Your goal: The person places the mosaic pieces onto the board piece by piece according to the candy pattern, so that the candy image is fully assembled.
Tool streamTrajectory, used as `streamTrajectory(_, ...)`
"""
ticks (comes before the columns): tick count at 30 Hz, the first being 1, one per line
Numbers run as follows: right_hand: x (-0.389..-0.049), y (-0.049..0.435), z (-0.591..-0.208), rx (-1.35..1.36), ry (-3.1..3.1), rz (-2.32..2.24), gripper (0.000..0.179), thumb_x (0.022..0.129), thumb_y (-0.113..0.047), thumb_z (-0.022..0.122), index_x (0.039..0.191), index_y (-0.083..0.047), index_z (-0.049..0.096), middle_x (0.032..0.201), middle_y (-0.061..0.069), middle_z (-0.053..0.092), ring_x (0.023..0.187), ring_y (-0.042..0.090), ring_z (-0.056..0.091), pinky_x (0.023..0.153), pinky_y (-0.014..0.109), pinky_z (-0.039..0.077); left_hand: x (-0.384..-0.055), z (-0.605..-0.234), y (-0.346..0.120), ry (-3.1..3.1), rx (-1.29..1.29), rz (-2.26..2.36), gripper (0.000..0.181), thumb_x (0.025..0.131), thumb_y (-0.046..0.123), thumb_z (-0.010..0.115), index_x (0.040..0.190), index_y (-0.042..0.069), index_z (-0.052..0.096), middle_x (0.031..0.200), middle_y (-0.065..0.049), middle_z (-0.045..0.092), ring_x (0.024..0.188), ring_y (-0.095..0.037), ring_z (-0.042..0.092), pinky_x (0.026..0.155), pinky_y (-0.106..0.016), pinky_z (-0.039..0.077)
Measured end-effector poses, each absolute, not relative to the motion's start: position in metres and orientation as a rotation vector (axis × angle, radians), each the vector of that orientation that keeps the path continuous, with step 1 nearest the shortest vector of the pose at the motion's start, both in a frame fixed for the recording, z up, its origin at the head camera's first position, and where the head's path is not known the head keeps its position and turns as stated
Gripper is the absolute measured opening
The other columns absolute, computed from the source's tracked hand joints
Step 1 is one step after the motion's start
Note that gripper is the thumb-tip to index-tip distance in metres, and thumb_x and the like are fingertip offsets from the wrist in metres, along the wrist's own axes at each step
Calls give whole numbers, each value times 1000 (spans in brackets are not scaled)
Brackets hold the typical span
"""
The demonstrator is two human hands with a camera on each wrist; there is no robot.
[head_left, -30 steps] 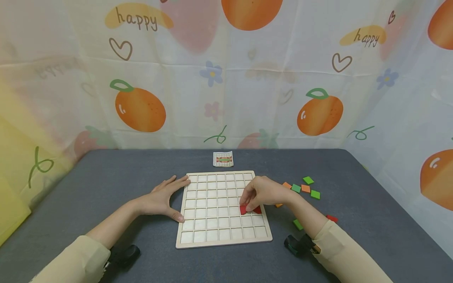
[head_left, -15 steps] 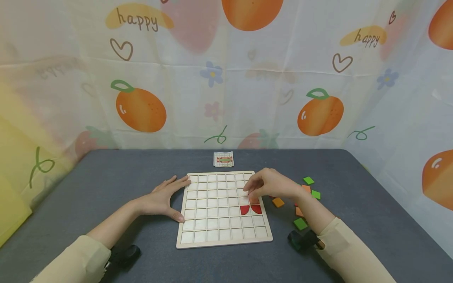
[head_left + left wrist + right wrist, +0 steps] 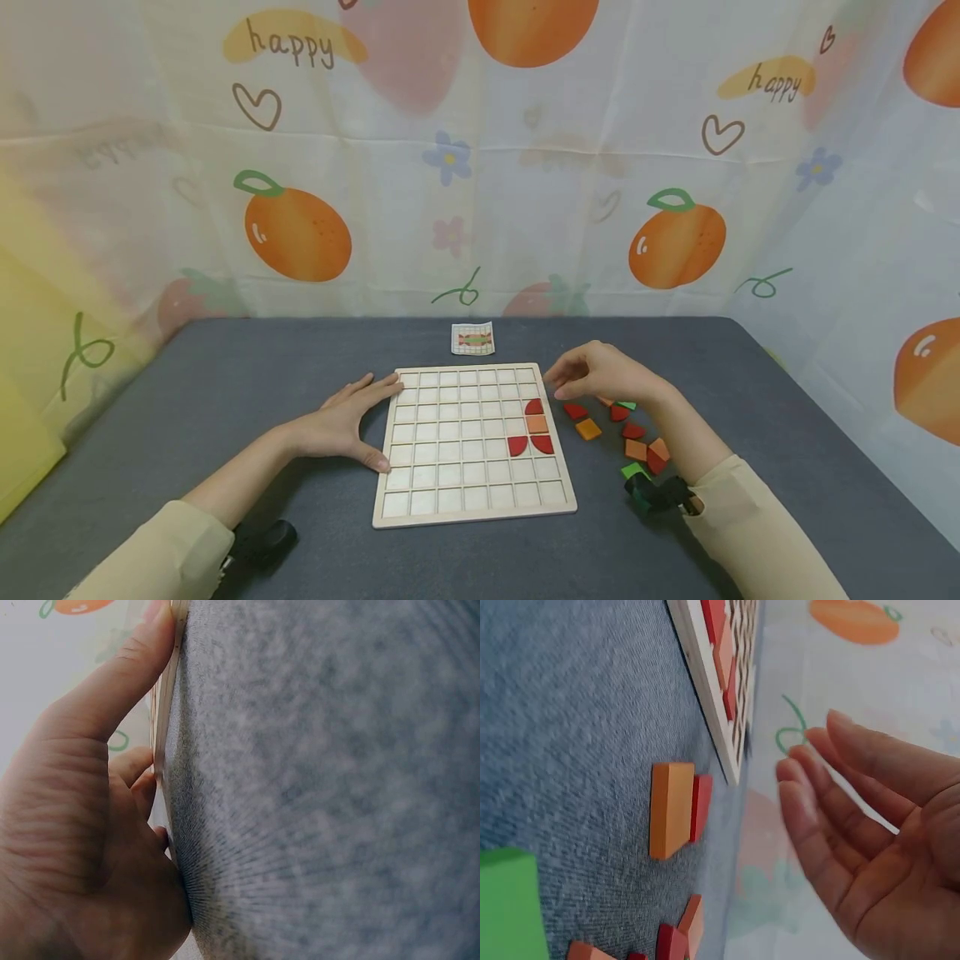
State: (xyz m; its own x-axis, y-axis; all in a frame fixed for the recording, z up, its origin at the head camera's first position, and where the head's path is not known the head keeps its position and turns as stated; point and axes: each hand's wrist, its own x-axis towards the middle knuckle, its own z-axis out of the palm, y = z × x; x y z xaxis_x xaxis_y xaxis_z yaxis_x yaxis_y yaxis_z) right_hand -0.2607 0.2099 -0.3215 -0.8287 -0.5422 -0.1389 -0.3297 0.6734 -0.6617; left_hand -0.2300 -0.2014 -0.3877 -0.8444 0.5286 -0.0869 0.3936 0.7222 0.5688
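A pale wooden grid board (image 3: 450, 450) lies on the dark table. My left hand (image 3: 337, 423) rests against its left edge, thumb and fingers spread along the rim; in the left wrist view the thumb touches the board's side. Near the right edge sit a red rounded piece (image 3: 534, 407), an orange square tile (image 3: 537, 424) below it, and two red rounded pieces, one at left (image 3: 517, 446) and one at right (image 3: 542, 444). My right hand (image 3: 603, 372) hovers just beyond the board's upper right side, fingers loosely bent. The right wrist view shows nothing between its fingertips.
Loose pieces lie right of the board, among them a yellow-orange tile (image 3: 588, 429), a red piece (image 3: 633, 430), an orange square (image 3: 635, 450) and a green tile (image 3: 633, 471). A small pattern card (image 3: 473, 339) lies behind the board. A printed curtain (image 3: 480, 208) hangs at the back.
My right hand has moved from over the red pieces up and right, off the board. The orange tile and upper red piece now show uncovered. My left hand has stayed put.
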Motion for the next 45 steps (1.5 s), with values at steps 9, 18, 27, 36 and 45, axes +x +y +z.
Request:
streamTrajectory(9,-269,223,-333,-572,2520,-901,31,88,-16,73,117,-6,71,116,13,72,100,18,69,86,35,57,-230,-388,-200,2685,734,802,115,66,53,86,158,16,27,169,-7,15,154,-47,2,110,-78,10)
streamTrajectory(18,-273,225,-337,-543,2546,-815,26,84,-14,77,109,-7,73,102,8,75,86,12,66,67,30,49,-231,-389,-200,2684,736,811,115,66,53,86,157,16,27,169,-7,15,154,-47,2,110,-78,10)
streamTrajectory(27,-269,223,-337,-533,2548,-795,24,80,-11,80,102,-4,72,90,7,73,77,11,64,72,26,51,-232,-389,-200,2693,733,805,115,65,54,86,157,16,28,169,-7,15,154,-47,3,110,-78,11)
streamTrajectory(36,-268,221,-338,-565,2566,-774,21,80,-7,79,99,-3,72,87,8,74,74,10,65,72,26,52,-232,-389,-201,2689,734,803,115,66,54,86,157,16,27,169,-7,14,154,-47,2,111,-78,10)
streamTrajectory(45,-270,221,-341,-591,2574,-760,18,79,-9,81,94,-5,72,84,6,71,72,12,61,69,27,51,-231,-389,-201,2693,731,795,115,66,54,86,158,16,27,169,-7,15,154,-47,2,111,-78,10)
